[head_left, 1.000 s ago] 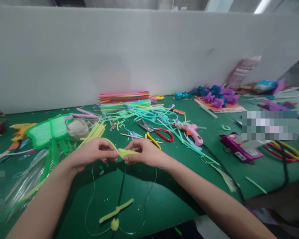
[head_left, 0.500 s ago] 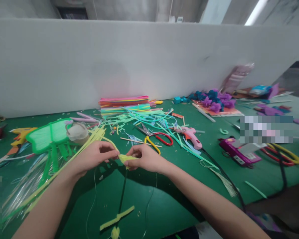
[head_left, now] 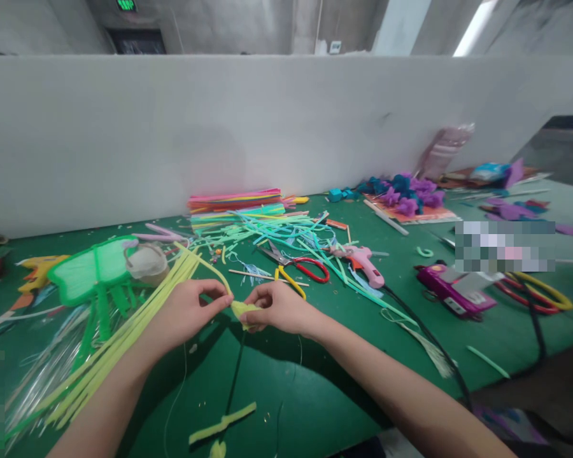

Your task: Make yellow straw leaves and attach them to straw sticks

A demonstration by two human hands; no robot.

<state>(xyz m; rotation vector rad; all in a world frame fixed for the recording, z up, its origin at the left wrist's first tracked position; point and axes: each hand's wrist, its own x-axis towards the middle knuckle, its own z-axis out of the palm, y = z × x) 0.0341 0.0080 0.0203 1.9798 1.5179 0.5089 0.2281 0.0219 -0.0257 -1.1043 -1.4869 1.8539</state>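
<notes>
Fingertips of my left hand (head_left: pixel 193 312) pinch a yellow pipe cleaner (head_left: pixel 216 271), whose free length arcs up and back over the hand. My right hand (head_left: pixel 281 308) is closed on a small yellow fuzzy bundle (head_left: pixel 241 310), which looks like wound pipe cleaner. The two hands are close together above the table, and the strand runs into the bundle between them. Thin threads hang beneath the hands. Below lies a short yellow pipe cleaner piece (head_left: pixel 223 423) with a bend or knot in its middle, and another yellow piece (head_left: pixel 218 449) at the bottom edge.
Scissors (head_left: pixel 310 268) with red and yellow handles and a pink glue gun (head_left: pixel 367 267) lie ahead on the green table (head_left: pixel 325 394). Yellow pipe cleaners (head_left: pixel 124 343) run along the left, beside a green fuzzy shape (head_left: pixel 83 273). A purple device (head_left: pixel 453 292) is at right.
The view has shifted slightly, so the scene sits a little lower and left. Both hands keep their hold on the yellow pieces; the left fingertips remain close against the bundle.
</notes>
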